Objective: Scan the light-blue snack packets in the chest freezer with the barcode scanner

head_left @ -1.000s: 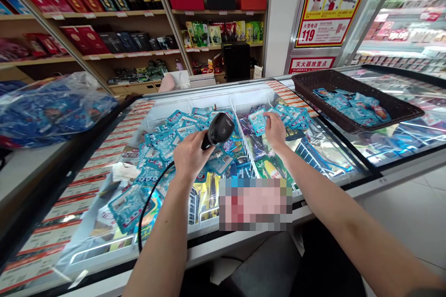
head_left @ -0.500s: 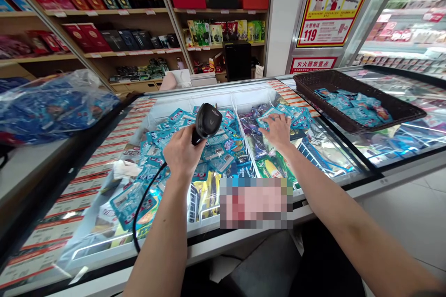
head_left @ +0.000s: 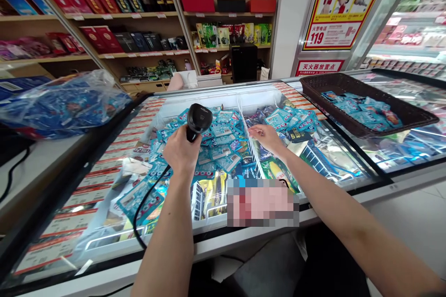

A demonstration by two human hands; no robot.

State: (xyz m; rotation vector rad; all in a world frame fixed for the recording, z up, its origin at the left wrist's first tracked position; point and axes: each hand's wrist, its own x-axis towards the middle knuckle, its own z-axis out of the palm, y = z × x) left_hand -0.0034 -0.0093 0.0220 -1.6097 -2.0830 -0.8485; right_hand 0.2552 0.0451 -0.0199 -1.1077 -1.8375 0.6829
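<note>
My left hand (head_left: 182,148) is closed around the handle of a black barcode scanner (head_left: 200,118), its head tilted up over blue snack packets (head_left: 219,141) heaped in the chest freezer. A black cable (head_left: 148,194) hangs from the scanner past my forearm. My right hand (head_left: 267,139) hovers by the white wire divider (head_left: 249,141), fingers stretched to the left and somewhat apart, with nothing visible in them. Just beyond it, more blue packets (head_left: 291,118) lie on purple packages (head_left: 263,115) in the right compartment.
A brown basket (head_left: 369,102) holding blue packets stands on the freezer's right side. At left, a clear plastic bag (head_left: 69,102) full of blue packets rests on a counter. A blurred-out item (head_left: 263,204) lies at the freezer's front edge (head_left: 313,215). Stocked shelves (head_left: 132,53) stand behind.
My right hand has drawn back from the packets in the right compartment and moved left toward the divider. My left hand, still gripping the scanner, has shifted slightly left. The view has turned slightly left.
</note>
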